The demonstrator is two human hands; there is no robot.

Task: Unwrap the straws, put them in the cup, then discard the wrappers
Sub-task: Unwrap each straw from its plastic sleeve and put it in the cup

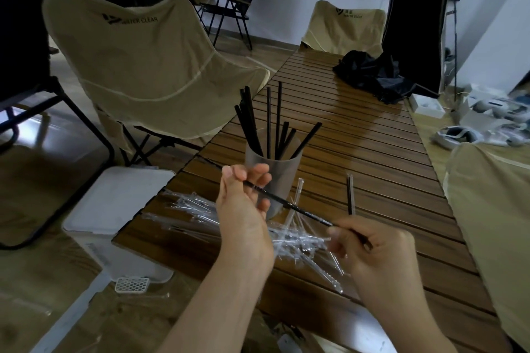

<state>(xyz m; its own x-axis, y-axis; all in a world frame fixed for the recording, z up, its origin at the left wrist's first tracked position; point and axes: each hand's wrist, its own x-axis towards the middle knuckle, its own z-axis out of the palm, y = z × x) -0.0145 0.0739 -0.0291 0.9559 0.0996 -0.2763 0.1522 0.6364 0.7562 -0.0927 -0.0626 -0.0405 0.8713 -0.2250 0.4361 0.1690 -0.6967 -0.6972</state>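
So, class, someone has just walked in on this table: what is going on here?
A person is holding one black straw between both hands: the left hand at its far end, the right hand pinching the near end. Several straws already stand in the cup. Empty clear wrappers lie heaped on the table, and one wrapped straw still waits beside the cup.

2 bare forearms (no sleeves, possibly 1 ring).

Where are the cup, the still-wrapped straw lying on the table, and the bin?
cup (pixel 282 178), head view, on its frosted side wall right of the fingers.
wrapped straw (pixel 349 195), head view, mid-length, on the slats right of the cup.
bin (pixel 114 198), head view, on its white lid.
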